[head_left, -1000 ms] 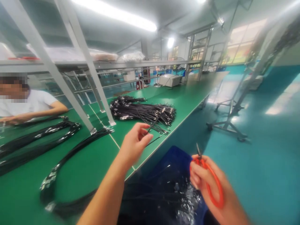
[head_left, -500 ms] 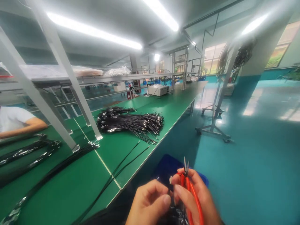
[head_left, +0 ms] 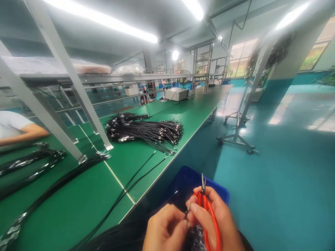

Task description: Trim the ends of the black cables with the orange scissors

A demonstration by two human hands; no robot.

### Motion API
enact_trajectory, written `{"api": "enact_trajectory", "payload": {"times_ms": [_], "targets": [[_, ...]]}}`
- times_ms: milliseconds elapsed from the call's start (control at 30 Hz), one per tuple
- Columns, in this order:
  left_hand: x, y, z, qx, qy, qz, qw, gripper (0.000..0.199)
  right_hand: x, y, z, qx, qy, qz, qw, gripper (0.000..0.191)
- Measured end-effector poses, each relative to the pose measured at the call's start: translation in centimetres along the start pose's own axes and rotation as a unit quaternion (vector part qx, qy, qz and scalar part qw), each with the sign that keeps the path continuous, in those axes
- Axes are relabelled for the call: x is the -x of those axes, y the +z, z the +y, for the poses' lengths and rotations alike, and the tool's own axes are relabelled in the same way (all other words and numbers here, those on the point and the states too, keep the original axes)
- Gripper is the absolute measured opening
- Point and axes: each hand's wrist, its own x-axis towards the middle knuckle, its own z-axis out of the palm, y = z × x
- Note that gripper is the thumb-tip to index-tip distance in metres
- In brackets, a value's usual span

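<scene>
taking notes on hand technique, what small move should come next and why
Probably a gentle pull or twist on the small piece with the right hand, while the left hand steadies it: both hands' fingers meet at that piece, and the scissors in the right hand point up, blades away from it, so fingers seem better placed than blades.

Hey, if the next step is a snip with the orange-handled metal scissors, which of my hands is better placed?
Your right hand, most likely: it holds the orange-handled metal scissors, blades slightly parted. Your left hand, without scissors, is at a small dark piece.
</scene>
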Motion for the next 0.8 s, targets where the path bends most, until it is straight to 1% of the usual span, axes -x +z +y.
{"api": "enact_trajectory", "payload": {"times_ms": [100, 167, 200, 267, 367, 433, 500, 567, 600, 667, 733, 800], "targets": [[0.3, 0.0, -0.5, -0.049, 0.026, 0.022, 0.998, 0.012, 0.1, 0.2, 0.2, 0.0, -0.006, 0.004, 1.0, 0.036], [0.4, -0.1, -0.8, -0.036, 0.03, 0.014, 0.999, 0.012, 0.2, 0.3, 0.3, -0.009, -0.004, 0.008, 1.0, 0.036], [0.5, -0.2, -1.0, -0.016, 0.024, 0.005, 1.0, 0.013, 0.3, 0.3, 0.4, -0.019, 0.011, 0.0, 1.0, 0.035], [0.5, -0.2, -1.1, 0.044, 0.002, -0.012, 0.999, 0.016, 0.5, 0.3, 0.6, -0.051, 0.062, -0.022, 0.997, 0.032], [0.6, 0.1, -1.0, 0.149, -0.02, -0.02, 0.988, 0.028, 0.8, 0.4, 1.0, -0.099, 0.133, -0.051, 0.985, 0.028], [0.6, 0.4, -0.7, 0.189, -0.011, -0.007, 0.982, 0.033, 1.0, 0.7, 1.1, -0.102, 0.152, -0.049, 0.982, 0.028], [0.5, 0.7, -0.6, 0.179, 0.002, 0.027, 0.984, 0.033, 1.1, 1.0, 1.2, -0.079, 0.148, -0.028, 0.985, 0.031], [0.2, 0.7, -0.6, 0.169, -0.005, 0.049, 0.984, 0.029, 1.2, 1.3, 1.1, -0.049, 0.134, -0.011, 0.99, 0.033], [0.1, 0.6, -0.5, 0.182, -0.015, 0.044, 0.982, 0.027, 1.2, 1.4, 1.1, -0.037, 0.126, -0.013, 0.991, 0.033], [-0.3, 0.2, -0.5, 0.245, -0.032, 0.001, 0.969, 0.027, 1.1, 1.4, 1.2, -0.043, 0.115, -0.038, 0.992, 0.033], [-0.5, -0.2, -0.3, 0.31, -0.038, -0.045, 0.949, 0.026, 0.9, 1.2, 1.5, -0.076, 0.109, -0.068, 0.989, 0.033], [-0.6, -0.5, -0.1, 0.355, -0.046, -0.062, 0.932, 0.023, 0.7, 1.0, 1.7, -0.108, 0.107, -0.079, 0.985, 0.031]]}}
